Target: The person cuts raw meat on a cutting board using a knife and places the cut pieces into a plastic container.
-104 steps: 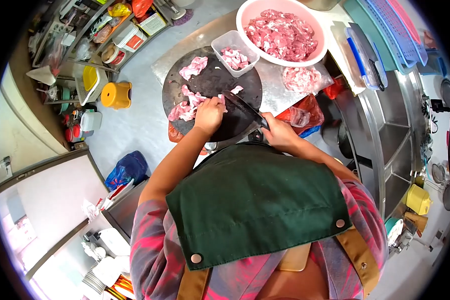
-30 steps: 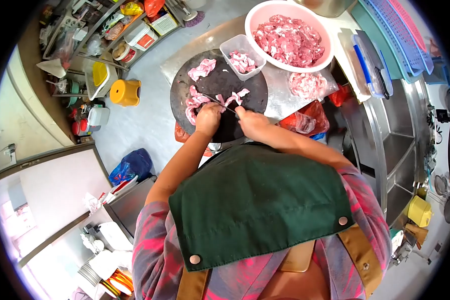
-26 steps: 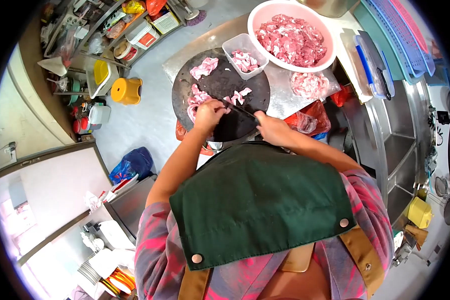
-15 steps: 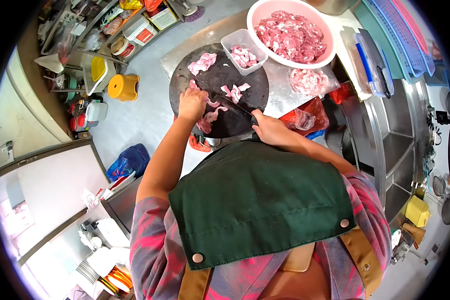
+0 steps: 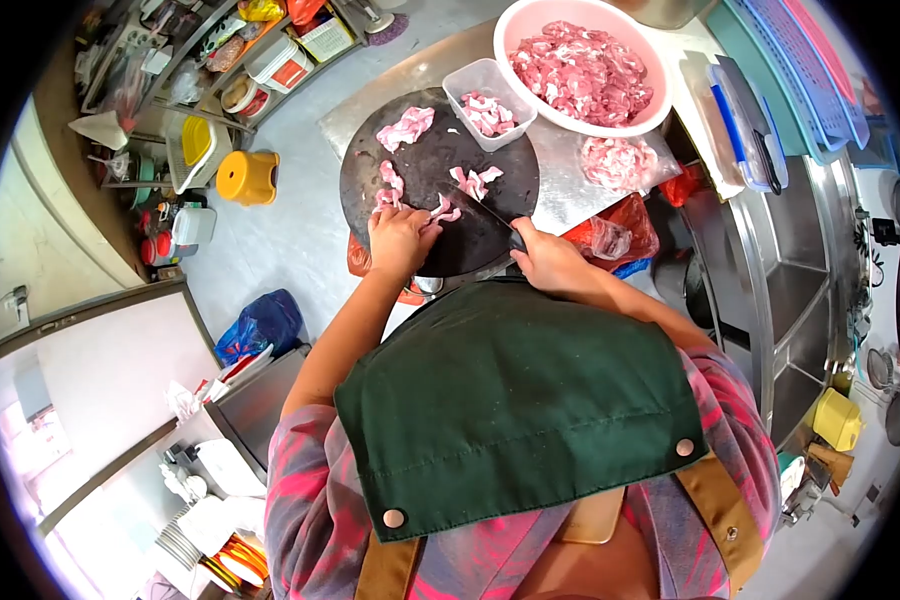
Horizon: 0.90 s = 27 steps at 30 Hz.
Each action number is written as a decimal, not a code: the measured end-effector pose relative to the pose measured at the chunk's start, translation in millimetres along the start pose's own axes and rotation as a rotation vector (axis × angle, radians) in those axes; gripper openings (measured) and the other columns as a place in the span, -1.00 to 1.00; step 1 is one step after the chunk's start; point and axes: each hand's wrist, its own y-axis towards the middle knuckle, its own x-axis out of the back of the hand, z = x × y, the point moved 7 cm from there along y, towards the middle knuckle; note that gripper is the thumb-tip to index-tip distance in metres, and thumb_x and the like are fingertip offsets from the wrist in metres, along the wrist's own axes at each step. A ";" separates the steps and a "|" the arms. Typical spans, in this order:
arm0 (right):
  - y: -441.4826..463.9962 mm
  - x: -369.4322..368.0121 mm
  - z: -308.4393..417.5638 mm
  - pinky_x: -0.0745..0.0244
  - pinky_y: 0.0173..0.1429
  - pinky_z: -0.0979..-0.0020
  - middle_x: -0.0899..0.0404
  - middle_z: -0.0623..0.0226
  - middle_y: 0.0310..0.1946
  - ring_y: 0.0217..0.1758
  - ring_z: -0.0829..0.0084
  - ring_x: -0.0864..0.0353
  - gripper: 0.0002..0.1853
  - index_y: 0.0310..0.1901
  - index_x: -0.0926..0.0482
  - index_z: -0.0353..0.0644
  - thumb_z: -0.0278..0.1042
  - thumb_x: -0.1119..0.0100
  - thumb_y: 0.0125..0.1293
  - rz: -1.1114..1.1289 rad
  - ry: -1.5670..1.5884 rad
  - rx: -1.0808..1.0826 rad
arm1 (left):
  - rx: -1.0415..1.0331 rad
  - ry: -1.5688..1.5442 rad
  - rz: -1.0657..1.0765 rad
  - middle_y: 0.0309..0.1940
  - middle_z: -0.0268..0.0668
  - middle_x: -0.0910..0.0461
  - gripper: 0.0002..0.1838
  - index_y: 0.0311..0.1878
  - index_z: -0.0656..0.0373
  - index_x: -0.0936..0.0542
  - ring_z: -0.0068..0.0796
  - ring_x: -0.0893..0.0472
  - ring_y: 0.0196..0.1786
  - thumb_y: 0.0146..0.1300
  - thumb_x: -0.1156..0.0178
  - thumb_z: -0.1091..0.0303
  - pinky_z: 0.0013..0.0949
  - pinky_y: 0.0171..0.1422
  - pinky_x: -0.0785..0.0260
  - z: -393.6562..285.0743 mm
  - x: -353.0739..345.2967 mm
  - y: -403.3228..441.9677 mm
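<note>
A round dark chopping board [image 5: 380, 150] carries several pieces of raw pink meat. My left hand [image 5: 402, 242] is on the board's near left part, fingers closed over a meat strip [image 5: 444, 210] that sticks out to the right; its covered part is hidden. Another meat strip [image 5: 390, 178] lies just beyond those fingers. My right hand [image 5: 548, 257] grips the dark handle of a knife [image 5: 490, 212], whose blade points up and left over the board. Close to the blade's tip is a small meat piece [image 5: 476, 182]. A larger meat piece [image 5: 405, 128] rests at the far left.
A clear plastic tub [image 5: 515, 135] with meat slices stands at the board's far right edge. Behind it is a pink basin [image 5: 660, 110] full of cut meat. A pile of pale trimmings [image 5: 618, 163] lies on the metal table [image 5: 560, 185]. Red plastic bags [image 5: 625, 225] are at right.
My left hand has shifted nearer to me and slightly right, with the meat strip under it drawn in. The knife has moved slightly right, still in my right hand.
</note>
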 end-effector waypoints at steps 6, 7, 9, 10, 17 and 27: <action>2.6 -15.4 -4.6 -0.38 -0.11 -0.03 -0.57 -0.16 -0.34 -0.18 -0.17 -0.55 -0.58 0.08 -0.24 -0.29 -0.36 -0.09 0.26 0.053 0.019 0.027 | -0.021 -0.063 -0.104 -0.32 -0.36 -0.61 -0.65 -0.21 -0.01 -0.64 -0.25 -0.54 -0.12 -0.11 -0.42 0.16 -0.14 0.03 -0.28 -0.8 -5.9 -9.0; 3.9 -19.8 -7.2 -0.38 -0.11 -0.03 -0.57 -0.16 -0.34 -0.17 -0.17 -0.55 -0.60 0.07 -0.24 -0.29 -0.36 -0.09 0.26 0.063 0.019 0.023 | -0.003 -0.082 -0.102 -0.33 -0.35 -0.60 -0.66 -0.22 0.00 -0.64 -0.24 -0.55 -0.13 -0.12 -0.42 0.16 -0.15 0.01 -0.29 2.3 -11.3 -10.6; 6.4 -25.0 -6.3 -0.37 -0.11 -0.04 -0.57 -0.15 -0.34 -0.16 -0.17 -0.55 -0.63 0.03 -0.25 -0.28 -0.36 -0.08 0.27 0.082 0.018 0.015 | -0.020 -0.121 -0.097 -0.36 -0.31 -0.60 -0.67 -0.25 0.02 -0.63 -0.19 -0.56 -0.18 -0.13 -0.42 0.18 -0.15 -0.06 -0.32 4.5 -19.9 -10.5; 6.3 -25.7 -4.7 -0.37 -0.11 -0.04 -0.57 -0.16 -0.34 -0.16 -0.17 -0.55 -0.66 0.01 -0.25 -0.28 -0.35 -0.06 0.27 0.111 -0.001 -0.029 | -0.028 -0.140 -0.094 -0.38 -0.29 -0.60 -0.67 -0.26 0.03 -0.62 -0.17 -0.57 -0.21 -0.13 -0.42 0.18 -0.16 -0.09 -0.33 5.2 -22.8 -9.7; 50.1 -50.0 18.0 -0.38 -0.14 -0.09 -0.57 -0.15 -0.34 -0.20 -0.16 -0.58 -0.81 -0.12 -0.25 -0.26 -0.38 0.10 0.30 0.111 -0.084 -0.062 | -0.051 -0.033 0.039 -0.44 -0.16 -0.62 -0.82 -0.38 0.08 -0.60 -0.12 -0.61 -0.32 -0.03 -0.28 0.23 -0.10 -0.19 -0.38 0.2 -29.6 5.3; 22.6 -9.8 -20.9 -0.42 -0.10 -0.02 -0.57 -0.16 -0.31 -0.19 -0.16 -0.57 -0.60 0.08 -0.22 -0.25 -0.29 -0.06 0.30 0.031 -0.046 -0.170 | 0.499 -1.173 0.000 -0.41 -0.30 -0.65 -0.93 -0.28 0.25 -0.56 -0.49 -0.60 -0.43 0.20 -0.16 0.47 -0.37 -0.32 -0.47 59.3 -18.3 19.0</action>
